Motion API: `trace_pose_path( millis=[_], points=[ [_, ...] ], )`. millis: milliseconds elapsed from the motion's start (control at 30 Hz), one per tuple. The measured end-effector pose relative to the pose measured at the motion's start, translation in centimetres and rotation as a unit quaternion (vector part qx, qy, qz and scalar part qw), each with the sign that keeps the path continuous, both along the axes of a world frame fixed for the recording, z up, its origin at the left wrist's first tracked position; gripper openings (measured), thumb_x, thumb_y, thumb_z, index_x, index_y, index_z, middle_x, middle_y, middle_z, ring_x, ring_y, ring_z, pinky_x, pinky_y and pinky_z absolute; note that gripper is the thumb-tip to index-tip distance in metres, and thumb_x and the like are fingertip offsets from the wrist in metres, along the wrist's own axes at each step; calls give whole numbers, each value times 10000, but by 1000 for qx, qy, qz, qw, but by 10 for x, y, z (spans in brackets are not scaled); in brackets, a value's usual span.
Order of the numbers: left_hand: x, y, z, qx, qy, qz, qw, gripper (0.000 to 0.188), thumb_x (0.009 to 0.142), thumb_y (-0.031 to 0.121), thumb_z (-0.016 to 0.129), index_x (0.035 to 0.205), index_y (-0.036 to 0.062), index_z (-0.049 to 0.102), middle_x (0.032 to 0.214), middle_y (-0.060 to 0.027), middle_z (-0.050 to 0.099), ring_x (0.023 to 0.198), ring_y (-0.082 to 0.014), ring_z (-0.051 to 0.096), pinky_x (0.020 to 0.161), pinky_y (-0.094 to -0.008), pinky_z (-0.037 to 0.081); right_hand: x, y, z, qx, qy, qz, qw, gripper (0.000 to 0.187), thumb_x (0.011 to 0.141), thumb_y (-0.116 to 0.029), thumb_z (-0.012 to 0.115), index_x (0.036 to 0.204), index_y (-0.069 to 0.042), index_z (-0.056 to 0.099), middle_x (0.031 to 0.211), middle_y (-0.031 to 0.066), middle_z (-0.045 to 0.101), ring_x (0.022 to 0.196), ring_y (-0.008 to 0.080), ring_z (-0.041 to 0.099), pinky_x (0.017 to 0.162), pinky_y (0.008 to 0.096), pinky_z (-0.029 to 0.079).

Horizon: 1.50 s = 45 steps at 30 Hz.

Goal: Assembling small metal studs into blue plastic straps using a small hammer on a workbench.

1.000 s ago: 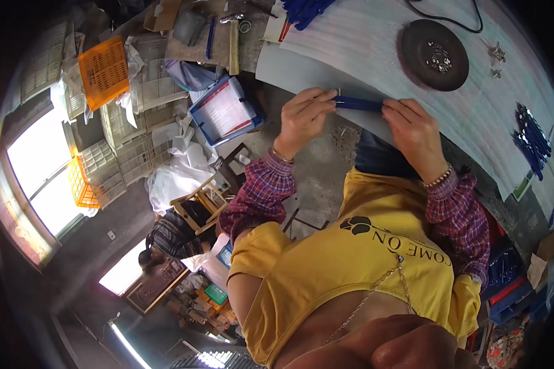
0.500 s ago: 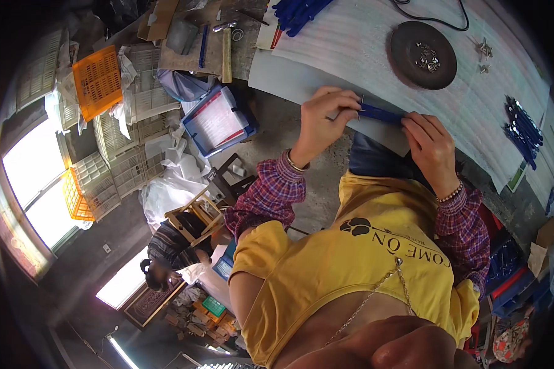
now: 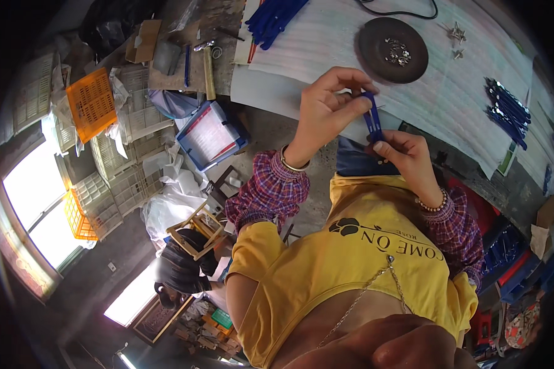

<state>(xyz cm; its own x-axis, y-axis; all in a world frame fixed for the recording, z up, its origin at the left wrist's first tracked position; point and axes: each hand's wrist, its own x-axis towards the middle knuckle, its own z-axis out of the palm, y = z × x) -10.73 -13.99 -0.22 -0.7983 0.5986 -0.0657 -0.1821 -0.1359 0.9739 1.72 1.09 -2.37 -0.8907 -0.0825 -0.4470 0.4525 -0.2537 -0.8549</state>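
A narrow blue strap [image 3: 372,121] is stretched between my two hands above the near edge of the table, folded so that two strands run side by side. My left hand [image 3: 333,101] pinches its upper end between thumb and fingers. Lower down, my right hand [image 3: 407,154] grips the other end, its fingers curled around it. A thin metal bit sticks out beside the strap, too small to make out. Just beyond my hands a dark round dish [image 3: 366,46] holds several small shiny metal pieces [image 3: 397,53].
Blue straps [image 3: 276,23] lie bundled at the table's far left; another pile [image 3: 508,114] with metal ends lies right. Small metal parts [image 3: 457,34] and a black cable [image 3: 406,15] lie farther back. A hammer [image 3: 209,74] rests on the left bench. Another person [image 3: 184,264] is lower left.
The strap has turned from nearly level to upright and now shows as a folded pair of strands. My right hand has moved down and toward the left hand.
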Motion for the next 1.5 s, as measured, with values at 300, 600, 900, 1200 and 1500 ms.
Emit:
trace_pose_path(
  millis=[300, 600, 900, 1200, 1500],
  points=[
    [22, 24, -18, -26, 99, 50, 993, 428, 754, -72, 679, 1140, -43, 495, 984, -89, 601, 859, -126, 600, 767, -258, 511, 3, 0, -4, 17, 21, -76, 997, 151, 885, -93, 641, 940, 39, 690, 789, 24, 674, 718, 50, 580, 656, 201, 469],
    [31, 31, -24, -94, 161, 67, 980, 356, 802, -39, 619, 1115, -3, 454, 855, -84, 614, 777, -87, 586, 709, -231, 490, 10, 2, -10, 18, 23, -72, 997, 151, 870, -74, 652, 952, 48, 686, 771, 19, 675, 705, 41, 571, 636, 194, 465],
    [33, 26, -18, -111, 92, 27, 989, 330, 836, -24, 623, 1121, -9, 459, 877, -55, 596, 786, -67, 552, 688, -203, 452, 11, 1, -4, 7, 22, -81, 996, 142, 862, -53, 655, 966, 36, 694, 779, 12, 674, 708, 40, 568, 637, 192, 460],
    [31, 21, -16, -86, 48, 36, 995, 357, 825, -7, 668, 1130, -12, 483, 888, -34, 586, 803, -64, 550, 688, -201, 447, 8, -2, -3, 25, 19, -79, 996, 146, 874, -60, 644, 970, 39, 693, 778, 5, 666, 699, 38, 554, 632, 188, 447],
    [33, 23, -27, -44, 115, 53, 991, 334, 853, 15, 653, 1146, -3, 493, 853, -24, 589, 765, -50, 538, 671, -178, 431, 12, -4, -14, 36, 19, -84, 996, 133, 873, -60, 643, 945, 41, 690, 778, 16, 672, 712, 47, 574, 641, 199, 456]
  ],
)
